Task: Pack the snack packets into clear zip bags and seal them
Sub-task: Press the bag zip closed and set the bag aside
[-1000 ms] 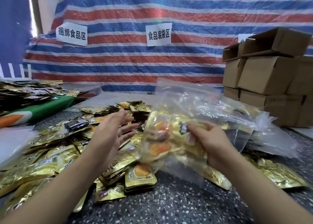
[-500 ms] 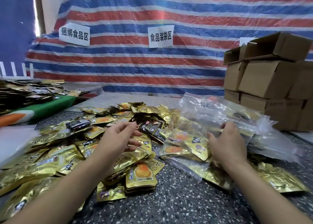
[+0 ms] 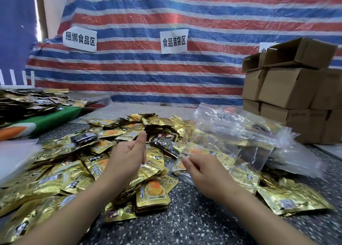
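R hand (image 3: 203,172) pinches the zip bag (image 3: 209,152) by its near edge, L hand (image 3: 127,155) loosely curled w/ nothing just beside; best run both thumbs along the strip to seal.

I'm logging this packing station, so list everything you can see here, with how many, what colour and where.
snack packets: too many to count, mostly gold, a few black, heaped across the table's left and middle
clear zip bags: a loose pile, count unclear, transparent, right of the heap; some hold packets
table: one, dark speckled, bare at the near edge
cardboard boxes: a stack, brown, far right
paper signs: two full and one partly hidden, white with black characters, on the tarp
tarp: one, red, blue and white stripes, behind the table
second packet pile: dark and gold, far left
left hand: fingers loosely curled, holding nothing, over the heap
right hand: pinches a bag's edge
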`<state>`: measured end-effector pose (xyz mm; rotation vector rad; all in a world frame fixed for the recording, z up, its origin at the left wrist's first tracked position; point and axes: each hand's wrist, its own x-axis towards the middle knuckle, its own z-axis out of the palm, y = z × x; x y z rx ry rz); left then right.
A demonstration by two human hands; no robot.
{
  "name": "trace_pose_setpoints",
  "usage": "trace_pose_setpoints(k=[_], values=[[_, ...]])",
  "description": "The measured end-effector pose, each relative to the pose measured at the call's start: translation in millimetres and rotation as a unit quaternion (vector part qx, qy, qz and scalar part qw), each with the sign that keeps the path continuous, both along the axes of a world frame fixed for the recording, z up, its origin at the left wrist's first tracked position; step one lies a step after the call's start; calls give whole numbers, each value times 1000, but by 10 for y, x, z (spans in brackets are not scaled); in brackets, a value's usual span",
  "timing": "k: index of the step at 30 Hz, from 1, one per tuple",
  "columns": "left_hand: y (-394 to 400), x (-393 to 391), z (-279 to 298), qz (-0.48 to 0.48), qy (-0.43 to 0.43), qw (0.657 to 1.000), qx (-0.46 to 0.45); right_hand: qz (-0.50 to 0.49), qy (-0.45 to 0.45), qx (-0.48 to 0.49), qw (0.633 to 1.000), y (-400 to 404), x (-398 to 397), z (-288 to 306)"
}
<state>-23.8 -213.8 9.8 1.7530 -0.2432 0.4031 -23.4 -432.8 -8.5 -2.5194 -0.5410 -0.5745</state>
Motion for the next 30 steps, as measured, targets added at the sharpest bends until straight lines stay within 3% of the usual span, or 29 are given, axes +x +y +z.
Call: trace_pose_setpoints(k=[5, 8, 15, 20, 23, 26, 30], values=[[-10, 21, -28, 55, -98, 988, 107, 20, -3, 50, 999, 68, -70, -52], [-43, 15, 3, 65, -99, 986, 121, 31, -27, 76, 996, 64, -106, -52], [185, -103, 190, 112, -94, 957, 249, 30, -75, 95, 992, 109, -162, 44], [811, -129, 154, 223, -53, 930, 286, 80, -15, 97, 992, 155, -229, 36], [1339, -51, 113, 309, -24, 891, 333, 91, 9, 58, 994, 181, -233, -2], [1857, 52, 2, 382, 40, 829, 407, 91, 7, 27, 995, 193, -214, -42], [2380, 148, -157, 394, 145, 765, 488, 104, -1, 12, 995, 217, -205, -63]])
